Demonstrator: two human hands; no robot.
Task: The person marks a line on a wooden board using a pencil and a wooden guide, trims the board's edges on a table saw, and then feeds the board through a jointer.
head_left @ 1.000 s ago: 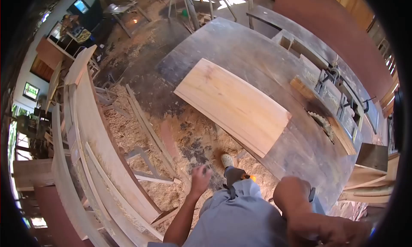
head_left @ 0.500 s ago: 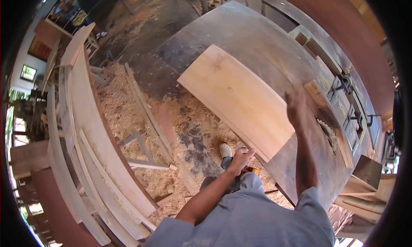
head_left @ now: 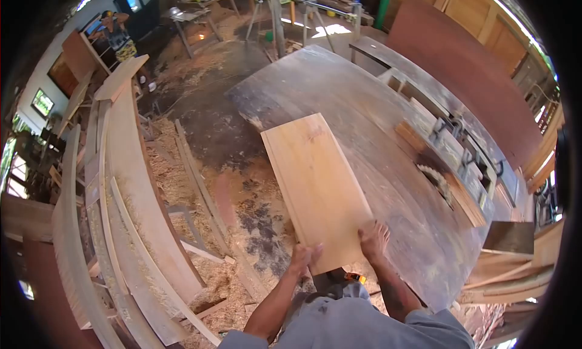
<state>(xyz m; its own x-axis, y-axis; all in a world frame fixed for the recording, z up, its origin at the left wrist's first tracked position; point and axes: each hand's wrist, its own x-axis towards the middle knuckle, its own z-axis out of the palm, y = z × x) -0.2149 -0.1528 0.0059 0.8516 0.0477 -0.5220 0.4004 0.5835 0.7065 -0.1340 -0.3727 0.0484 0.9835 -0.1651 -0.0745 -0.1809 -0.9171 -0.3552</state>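
A pale wooden board [head_left: 318,185] with a grooved long edge lies in front of me, its far end over the worktable [head_left: 339,100] and its near end close to my body. My left hand [head_left: 303,258] is closed on its left edge near the close corner, with the thumb on top. On the opposite edge, my right hand [head_left: 374,238] grips the board, its fingers partly hidden. Below the near end, a yellow-and-black object [head_left: 354,277] shows at my waist.
A saw-like machine opening with a wooden fence [head_left: 448,191] sits on the right of the table. Long planks [head_left: 145,191] are stacked at left, over sawdust and offcuts [head_left: 224,288]. Another person [head_left: 118,40] stands far left. A large reddish-brown panel [head_left: 461,82] leans at the back right.
The board has swung from a diagonal across the table to pointing away from me, its near end closer. My right hand has moved down onto its right edge. The camera view has tilted up.
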